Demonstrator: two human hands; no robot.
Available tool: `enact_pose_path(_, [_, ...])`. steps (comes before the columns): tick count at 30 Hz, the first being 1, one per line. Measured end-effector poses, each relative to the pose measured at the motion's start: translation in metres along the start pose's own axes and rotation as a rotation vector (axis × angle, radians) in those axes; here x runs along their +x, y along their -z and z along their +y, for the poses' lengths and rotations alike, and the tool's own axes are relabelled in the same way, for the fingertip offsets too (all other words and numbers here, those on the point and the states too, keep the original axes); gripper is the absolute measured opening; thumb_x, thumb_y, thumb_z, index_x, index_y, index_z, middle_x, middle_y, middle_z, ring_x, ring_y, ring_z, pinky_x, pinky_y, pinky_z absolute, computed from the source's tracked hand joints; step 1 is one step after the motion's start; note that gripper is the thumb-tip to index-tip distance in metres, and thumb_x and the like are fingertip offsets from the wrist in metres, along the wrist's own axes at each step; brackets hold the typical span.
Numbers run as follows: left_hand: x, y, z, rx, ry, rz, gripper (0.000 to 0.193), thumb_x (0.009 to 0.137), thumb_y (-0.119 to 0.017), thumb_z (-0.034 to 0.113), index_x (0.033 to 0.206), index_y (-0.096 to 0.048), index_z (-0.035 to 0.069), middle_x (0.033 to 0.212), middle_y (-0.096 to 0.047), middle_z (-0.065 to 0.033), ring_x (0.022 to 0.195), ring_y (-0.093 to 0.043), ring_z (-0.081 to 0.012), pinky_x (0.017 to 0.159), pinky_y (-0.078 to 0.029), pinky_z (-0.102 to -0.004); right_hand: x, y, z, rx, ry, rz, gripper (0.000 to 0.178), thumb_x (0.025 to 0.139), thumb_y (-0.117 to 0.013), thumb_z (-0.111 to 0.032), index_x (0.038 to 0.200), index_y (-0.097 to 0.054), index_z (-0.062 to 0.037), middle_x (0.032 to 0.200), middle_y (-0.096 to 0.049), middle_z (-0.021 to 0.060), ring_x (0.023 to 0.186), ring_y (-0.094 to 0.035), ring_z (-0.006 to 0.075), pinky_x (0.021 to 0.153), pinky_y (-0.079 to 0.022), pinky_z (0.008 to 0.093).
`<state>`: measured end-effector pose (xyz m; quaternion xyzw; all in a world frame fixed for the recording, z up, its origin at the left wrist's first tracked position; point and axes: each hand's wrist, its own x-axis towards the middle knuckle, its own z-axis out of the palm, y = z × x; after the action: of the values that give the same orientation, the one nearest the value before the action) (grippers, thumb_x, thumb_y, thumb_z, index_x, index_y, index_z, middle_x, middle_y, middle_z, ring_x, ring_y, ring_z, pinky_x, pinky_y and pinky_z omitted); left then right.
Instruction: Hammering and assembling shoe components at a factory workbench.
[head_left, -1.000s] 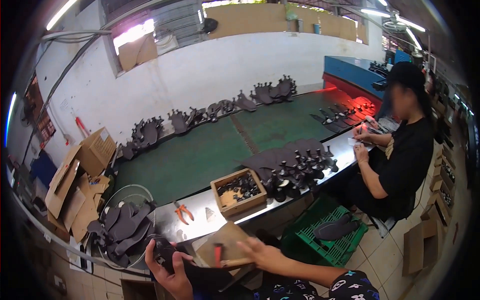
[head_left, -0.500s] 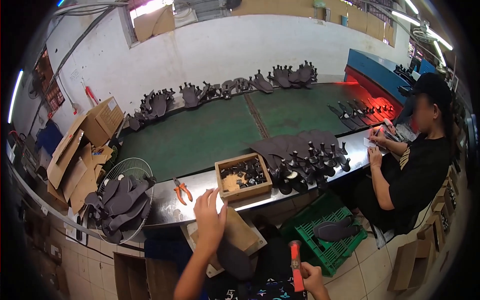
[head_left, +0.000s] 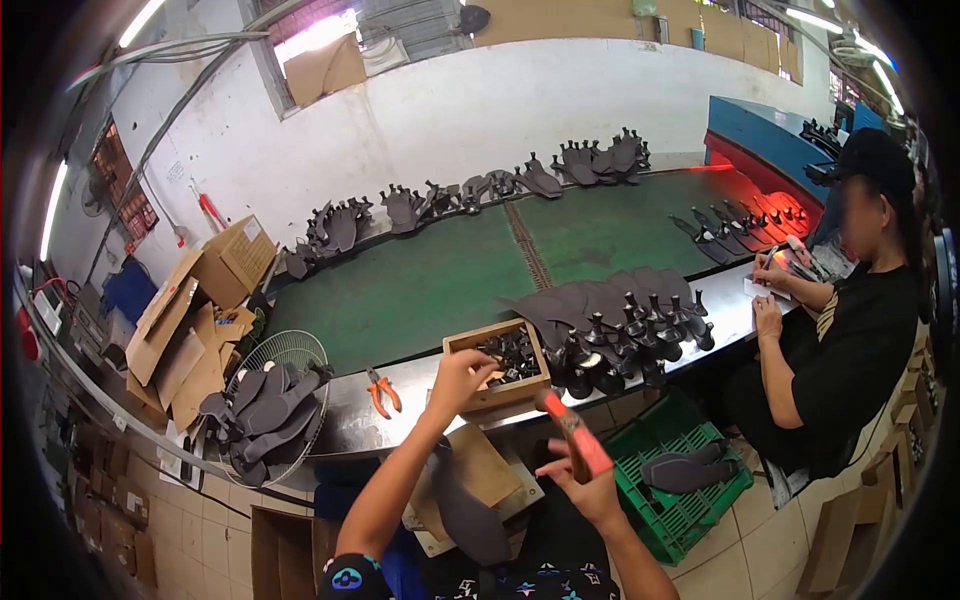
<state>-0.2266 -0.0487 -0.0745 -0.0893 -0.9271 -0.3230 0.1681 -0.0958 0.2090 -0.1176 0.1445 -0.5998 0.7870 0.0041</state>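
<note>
My left hand reaches over the near edge of a small wooden box of little dark parts on the metal bench edge. Its fingers curl down into the box, and whether they hold a part is hidden. My right hand is below and to the right, gripping a red-handled tool that points up toward the box. A dark shoe sole lies on a brown board over my lap.
Orange-handled pliers lie left of the box. A wire guard holds dark soles. Heeled soles pile up right of the box by the green conveyor belt. A seated person in black works at right. A green crate stands below.
My left hand has risen from my lap to the wooden box. My right hand has lifted the red-handled tool up from low in the picture toward the bench.
</note>
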Motion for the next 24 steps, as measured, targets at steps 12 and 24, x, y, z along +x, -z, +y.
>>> enact_pose_path(12, [-0.148,0.047,0.093,-0.476,0.036,0.468,0.017,0.082,-0.075,-0.006,0.098,-0.075,-0.001,0.097,-0.072,-0.0106,0.082,-0.069,-0.0161,0.072,-0.055,-0.0259,0.045,-0.078,-0.051,0.165,-0.299,-0.266,0.022,0.092,-0.074,-0.016,0.107,-0.069,-0.0009,0.081,-0.066,0.0016,0.055,-0.053,0.0041,0.049,-0.041,0.0201])
enact_pose_path(24, [-0.159,0.041,-0.008,-0.124,0.314,0.335,0.032,0.08,-0.08,0.031,0.101,-0.072,0.009,0.105,-0.072,-0.0088,0.101,-0.065,-0.0261,0.107,-0.03,-0.0464,0.078,-0.113,-0.008,-0.211,-0.121,-0.392,0.019,0.088,-0.072,-0.005,0.104,-0.069,0.0036,0.098,-0.069,0.0037,0.086,-0.061,0.0078,0.075,-0.049,0.0222])
